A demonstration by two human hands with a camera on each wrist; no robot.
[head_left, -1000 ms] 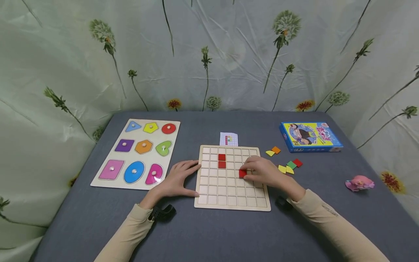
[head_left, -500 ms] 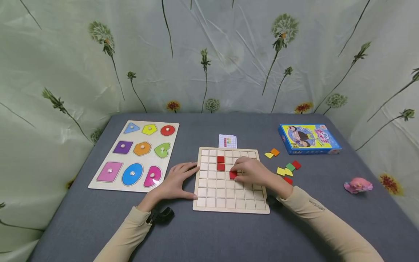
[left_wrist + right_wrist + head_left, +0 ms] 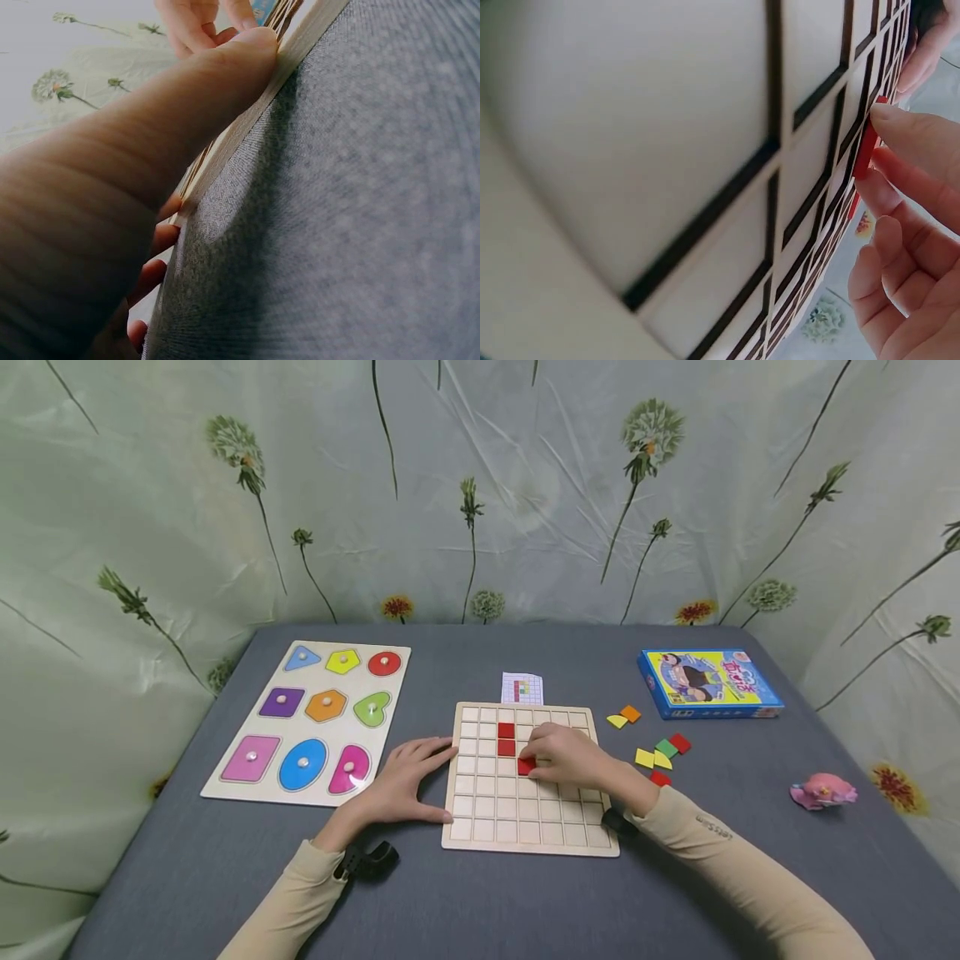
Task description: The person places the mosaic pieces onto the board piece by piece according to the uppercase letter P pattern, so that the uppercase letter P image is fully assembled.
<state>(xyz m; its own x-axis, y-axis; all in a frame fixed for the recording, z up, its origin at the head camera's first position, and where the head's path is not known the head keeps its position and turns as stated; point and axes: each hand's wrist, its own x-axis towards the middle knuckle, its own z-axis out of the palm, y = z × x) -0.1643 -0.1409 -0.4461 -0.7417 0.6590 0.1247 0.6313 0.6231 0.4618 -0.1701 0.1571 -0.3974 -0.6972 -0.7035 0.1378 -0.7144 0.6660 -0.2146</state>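
Observation:
Between thumb and fingers my right hand (image 3: 566, 756) pinches a red square tile (image 3: 526, 767) over the middle of a wooden grid board (image 3: 480, 833). In the right wrist view the held tile (image 3: 867, 147) stands tilted close over the grid cells. Two more red tiles (image 3: 506, 739) lie in cells of one column, up and left of the held one. My left hand (image 3: 397, 785) rests at the board's left edge with thumb and fingers spread along it. The left wrist view has the thumb (image 3: 240, 64) on the board's rim. A small printed pattern card (image 3: 522, 688) lies behind the board.
Right of the board lie loose tiles in yellow (image 3: 644, 758), green (image 3: 666, 747), red and orange (image 3: 630, 714). A blue game box (image 3: 708, 683) is at the back right, a pink toy (image 3: 822, 792) at far right. A knobbed shape puzzle (image 3: 315, 681) lies on the left.
My right hand has carried the red tile leftward across the grid, toward the column next to the two laid red tiles. The left hand has stayed at the board's edge.

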